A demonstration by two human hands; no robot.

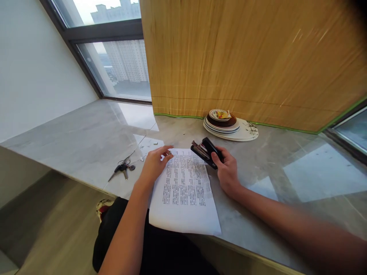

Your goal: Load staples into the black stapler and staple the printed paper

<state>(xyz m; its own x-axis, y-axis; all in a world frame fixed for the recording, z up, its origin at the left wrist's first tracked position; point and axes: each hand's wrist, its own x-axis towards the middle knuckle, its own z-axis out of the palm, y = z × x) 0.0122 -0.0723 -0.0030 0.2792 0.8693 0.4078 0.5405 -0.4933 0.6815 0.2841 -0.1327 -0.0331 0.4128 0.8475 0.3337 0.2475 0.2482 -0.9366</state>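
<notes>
My right hand (228, 168) grips a black stapler (207, 152) above the paper's top right corner. The stapler's top arm is swung up, so its metal magazine shows. Over the sheet's top left corner, my left hand (157, 160) is closed in a pinch on a small greyish piece that looks like a strip of staples (169, 152). Printed paper (185, 217) lies between my hands, its near edge reaching past the counter's edge over my lap. Small staple-like bits (155, 143) lie on the counter beyond my left hand.
A bunch of keys (124, 168) lies left of my left hand. Stacked plates (222, 128) with a yellow packet (223, 114) on top stand on an oval board (248, 131) by the wooden blind (243, 57). The grey counter (71, 130) ends at my lap.
</notes>
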